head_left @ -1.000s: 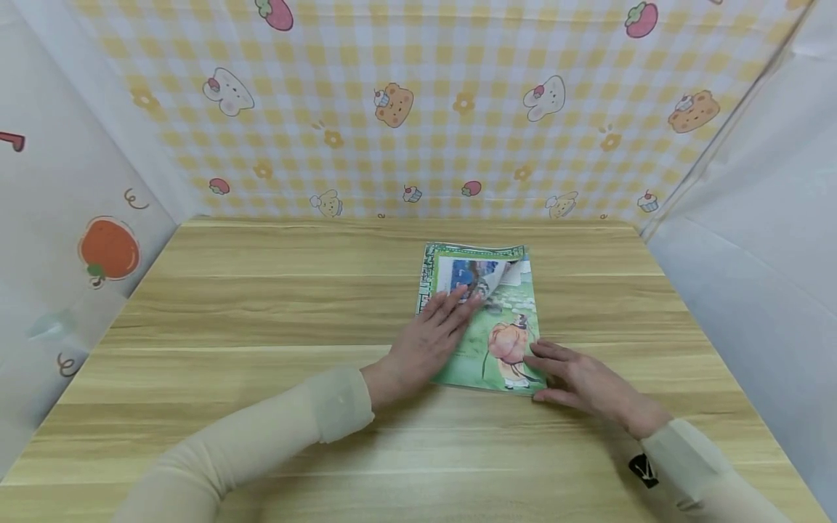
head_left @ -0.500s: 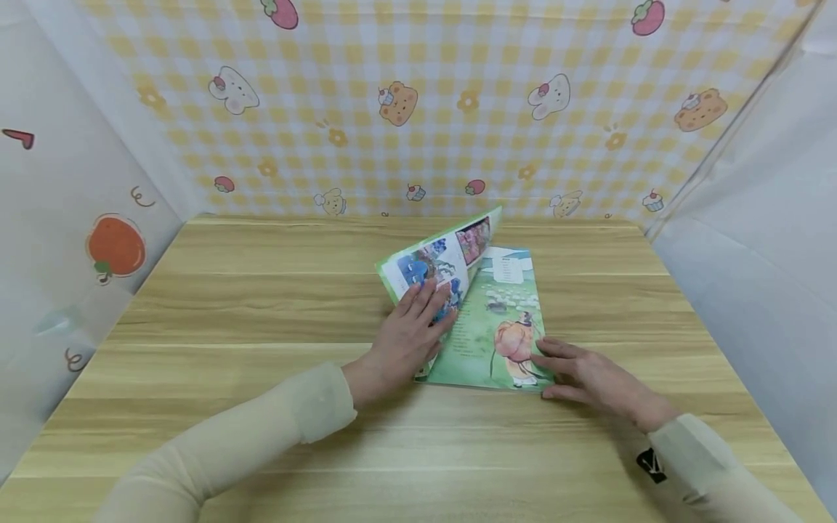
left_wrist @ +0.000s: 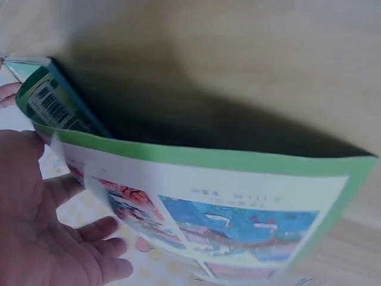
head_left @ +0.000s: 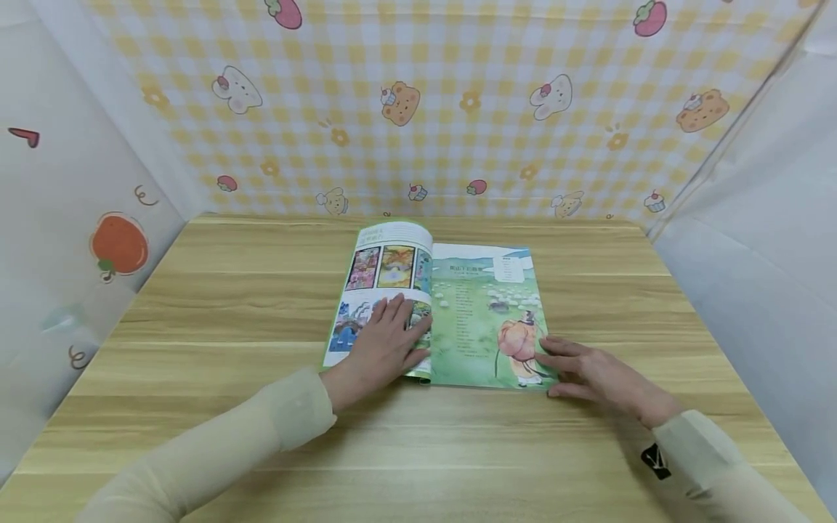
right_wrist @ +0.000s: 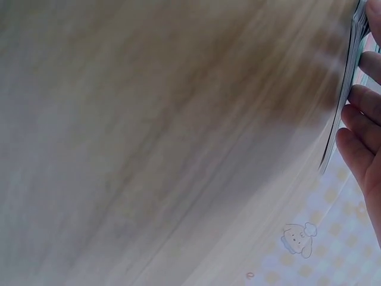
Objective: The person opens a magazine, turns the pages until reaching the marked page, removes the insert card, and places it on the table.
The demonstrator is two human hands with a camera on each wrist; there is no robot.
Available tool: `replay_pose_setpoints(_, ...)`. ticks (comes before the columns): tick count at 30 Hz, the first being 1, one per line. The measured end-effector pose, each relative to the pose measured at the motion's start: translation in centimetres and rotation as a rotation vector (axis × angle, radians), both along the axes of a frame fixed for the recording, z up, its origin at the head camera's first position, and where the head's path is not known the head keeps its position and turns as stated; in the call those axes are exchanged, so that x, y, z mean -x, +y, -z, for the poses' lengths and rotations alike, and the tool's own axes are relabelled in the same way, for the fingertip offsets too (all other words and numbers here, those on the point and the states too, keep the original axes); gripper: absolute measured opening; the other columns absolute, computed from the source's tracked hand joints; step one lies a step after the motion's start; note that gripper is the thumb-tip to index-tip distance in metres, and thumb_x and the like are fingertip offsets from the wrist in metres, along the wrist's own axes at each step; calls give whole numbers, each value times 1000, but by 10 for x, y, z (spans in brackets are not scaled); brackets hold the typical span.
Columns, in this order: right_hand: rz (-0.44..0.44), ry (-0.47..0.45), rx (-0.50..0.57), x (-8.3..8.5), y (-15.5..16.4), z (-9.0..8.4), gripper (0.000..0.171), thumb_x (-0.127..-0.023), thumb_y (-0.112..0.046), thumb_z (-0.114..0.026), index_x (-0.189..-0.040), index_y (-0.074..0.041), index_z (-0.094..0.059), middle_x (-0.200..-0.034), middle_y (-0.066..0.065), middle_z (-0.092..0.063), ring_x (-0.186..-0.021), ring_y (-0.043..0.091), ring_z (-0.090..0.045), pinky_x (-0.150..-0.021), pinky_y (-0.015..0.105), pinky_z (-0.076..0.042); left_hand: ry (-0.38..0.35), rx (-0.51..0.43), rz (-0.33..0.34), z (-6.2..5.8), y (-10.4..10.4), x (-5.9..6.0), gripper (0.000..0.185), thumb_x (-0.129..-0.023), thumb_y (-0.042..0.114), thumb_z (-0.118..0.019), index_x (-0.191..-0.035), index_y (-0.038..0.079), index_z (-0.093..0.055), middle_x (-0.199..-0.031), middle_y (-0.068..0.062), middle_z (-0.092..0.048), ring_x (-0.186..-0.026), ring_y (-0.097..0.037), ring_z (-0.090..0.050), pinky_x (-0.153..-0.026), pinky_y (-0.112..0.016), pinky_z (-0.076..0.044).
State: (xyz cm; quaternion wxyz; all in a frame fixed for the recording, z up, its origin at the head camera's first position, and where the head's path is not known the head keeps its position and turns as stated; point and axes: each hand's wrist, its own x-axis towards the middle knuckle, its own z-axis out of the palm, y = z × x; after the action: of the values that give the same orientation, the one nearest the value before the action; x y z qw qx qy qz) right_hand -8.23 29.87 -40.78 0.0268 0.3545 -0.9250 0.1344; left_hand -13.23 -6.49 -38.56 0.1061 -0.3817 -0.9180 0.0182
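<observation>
A thin illustrated book (head_left: 471, 319) lies spread on the table in the head view. Its right page shows a green meadow with a figure in orange; its left page (head_left: 382, 265) carries several colourful pictures and curves up from the table. On that left page, near the spine, rests my left hand (head_left: 382, 341) with fingers extended. My right hand (head_left: 595, 374) touches the lower right edge of the book, fingers lightly bent along it. In the left wrist view a barcode (left_wrist: 50, 106) shows on the green cover under the raised leaf. The right wrist view shows fingertips (right_wrist: 357, 122) against the page edges.
The wooden table (head_left: 261, 276) reaches back to a yellow checked cloth (head_left: 445, 65) with cartoon prints. White sheets hang at both sides, the left one (head_left: 59, 218) with printed fruit. A black tag (head_left: 656, 462) is by the right sleeve.
My left hand has moved left, turning the leaf over from the right side, so the book now lies spread with both pages showing. The right hand has stayed at the book's right edge.
</observation>
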Motion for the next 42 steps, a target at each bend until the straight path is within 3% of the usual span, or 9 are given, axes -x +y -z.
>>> replay_pose_setpoints(5, 11, -25, -2, 0, 2, -1, 52, -78, -33, -75, -121, -6, -64, -132, 16, -56, -120, 34, -53, -86, 43, -51, -177, 39, -50, 5, -7, -1, 64, -95, 50, -46, -137, 2, -42, -151, -18, -30, -139, -37, -28, -109, -50, -30)
replay_pose_setpoints(11, 20, -45, -6, 1, 2, -1, 52, -78, -33, -74, -122, -7, -64, -133, 16, -55, -121, 33, -53, -87, 43, -51, -319, 27, -82, 10, -11, -2, 70, -95, 51, -45, -148, 8, -29, -150, -18, -32, -134, -40, -35, -105, -53, -34)
replay_pose_setpoints(15, 14, -42, -3, 2, 2, -1, 52, -79, -34, -74, -122, -8, -64, -133, 15, -55, -121, 33, -53, -87, 43, -51, -325, 70, -92, 13, -12, -2, 68, -94, 52, -44, -149, 14, -30, -150, -17, -32, -134, -41, -35, -104, -54, -35)
replay_pose_setpoints(19, 16, -37, -5, 3, 2, 0, 51, -79, -34, -74, -122, -9, -64, -133, 14, -55, -121, 32, -53, -86, 43, -51, -318, 124, -104, 14, -10, -2, 67, -95, 53, -42, -149, 14, -29, -153, -14, -26, -140, -37, -26, -108, -53, -31)
replay_pose_setpoints(22, 22, -38, -4, 3, 3, -1, 50, -78, -36, -74, -121, -10, -65, -133, 13, -55, -120, 32, -53, -86, 43, -51, -379, 138, -100, 14, -9, -1, 68, -97, 51, -39, -150, 12, -23, -157, -10, -18, -143, -33, -17, -111, -51, -26)
replay_pose_setpoints(26, 30, -41, 2, 4, 3, -1, 50, -78, -36, -74, -119, -10, -66, -132, 13, -56, -119, 32, -54, -85, 43, -52, -449, 132, -89, 15, -7, -1, 68, -98, 48, -37, -150, 8, -19, -157, -8, -15, -143, -32, -16, -112, -49, -25)
replay_pose_setpoints(37, 48, -80, 24, 6, 6, -2, 47, -79, -36, -73, -118, -12, -67, -132, 13, -57, -119, 31, -55, -86, 43, -52, -423, 217, -90, 14, -4, 2, 67, -99, 48, -35, -151, 9, -18, -158, -7, -15, -143, -30, -17, -112, -47, -25)
replay_pose_setpoints(42, 19, -64, 34, 7, 5, -4, 40, -82, -27, -72, -117, -10, -67, -130, 15, -58, -117, 32, -56, -83, 42, -53, -424, 241, -91, 12, -3, 1, 68, -99, 49, -35, -151, 9, -19, -158, -7, -15, -143, -31, -18, -112, -46, -26)
